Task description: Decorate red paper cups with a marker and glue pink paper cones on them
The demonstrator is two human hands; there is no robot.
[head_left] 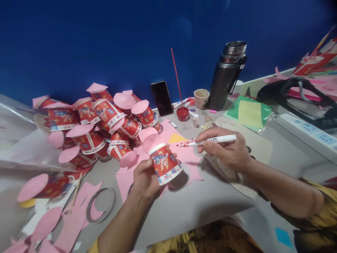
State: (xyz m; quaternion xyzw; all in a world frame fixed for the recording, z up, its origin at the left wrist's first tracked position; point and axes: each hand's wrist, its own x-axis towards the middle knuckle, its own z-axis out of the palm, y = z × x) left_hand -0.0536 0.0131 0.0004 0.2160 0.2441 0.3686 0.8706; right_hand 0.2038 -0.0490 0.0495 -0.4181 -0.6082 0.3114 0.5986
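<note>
My left hand (147, 177) is wrapped round a red printed paper cup (165, 162), tilted, with its wide white rim facing down towards me and a pink paper disc (153, 141) at its narrow end. Just right of the cup, my right hand (223, 147) grips a white marker (222, 139) between thumb and fingers. The marker's reddish tip points left, a little apart from the cup. Pink paper sheets (191, 160) lie on the table under and behind the cup.
Many red cups with pink discs (86, 140) are heaped at the left. A tape roll (100, 205) lies at the front left. Behind stand a phone (161, 98), a small red pot (182, 114), a paper cup (201, 99) and a dark flask (223, 80). A power strip (310, 130) is at the right.
</note>
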